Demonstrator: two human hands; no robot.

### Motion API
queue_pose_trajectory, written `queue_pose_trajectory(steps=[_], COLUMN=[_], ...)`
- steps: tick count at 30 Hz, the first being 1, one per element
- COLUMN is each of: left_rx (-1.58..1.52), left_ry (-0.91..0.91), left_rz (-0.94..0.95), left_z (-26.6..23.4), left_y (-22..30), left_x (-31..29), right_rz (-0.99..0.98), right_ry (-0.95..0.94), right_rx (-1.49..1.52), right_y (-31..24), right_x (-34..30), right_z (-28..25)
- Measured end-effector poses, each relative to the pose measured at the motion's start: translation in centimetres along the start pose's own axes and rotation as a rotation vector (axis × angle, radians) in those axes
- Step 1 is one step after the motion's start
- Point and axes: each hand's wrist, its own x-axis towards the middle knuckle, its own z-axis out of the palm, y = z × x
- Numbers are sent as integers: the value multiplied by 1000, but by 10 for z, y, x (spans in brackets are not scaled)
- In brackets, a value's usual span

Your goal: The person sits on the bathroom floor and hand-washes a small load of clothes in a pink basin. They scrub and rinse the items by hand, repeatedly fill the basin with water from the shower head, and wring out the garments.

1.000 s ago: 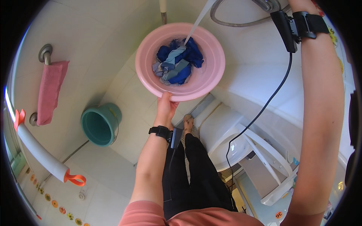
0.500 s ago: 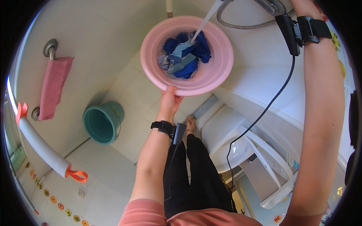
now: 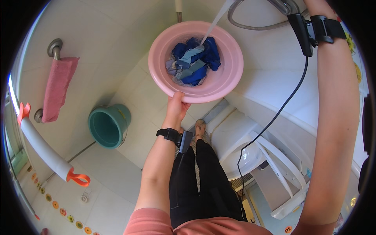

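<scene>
My left hand [image 3: 177,106] grips the near rim of a pink plastic basin [image 3: 229,80], its thumb over the edge and the other fingers underneath. Inside the basin lies a wet heap of dark blue, light blue and grey cloths [image 3: 192,62]. A stream of water [image 3: 215,24] falls onto them from above. My right arm stretches up along the right side, past the metal tap fitting [image 3: 288,6]. My right hand lies beyond the upper edge of the picture.
A green bucket [image 3: 107,127] stands on the tiled floor at left. A pink towel [image 3: 59,90] hangs on a wall rail. To the right are a toilet [image 3: 244,156] and a white ledge [image 3: 270,88]. A grey hose [image 3: 250,27] loops behind the basin; a black cable [image 3: 274,117] hangs from my right wrist.
The basin sits slightly lower in the picture, as the whole view has shifted a little. My left hand keeps its hold on the rim, and water still runs onto the cloths.
</scene>
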Motion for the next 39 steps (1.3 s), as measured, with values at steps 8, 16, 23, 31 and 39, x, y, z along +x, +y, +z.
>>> queue_pose_trajectory(steps=[8,16,23,31,39], left_rx=[32,27,-24,-110,-111], left_ry=[3,-21,-8,-34,-109], left_rz=[1,20,21,31,70], left_z=[-2,0,5,14,-14], left_y=[1,1,-2,-8,-11], left_x=[-5,-5,-4,-15,-56], right_rz=[20,118,65,95,193], right_ry=[51,90,114,220,450], right_rx=[92,224,229,-111,711], right_y=[4,1,7,-28,-53], right_x=[-8,-10,-8,-13,-107], right_z=[3,4,6,12,47])
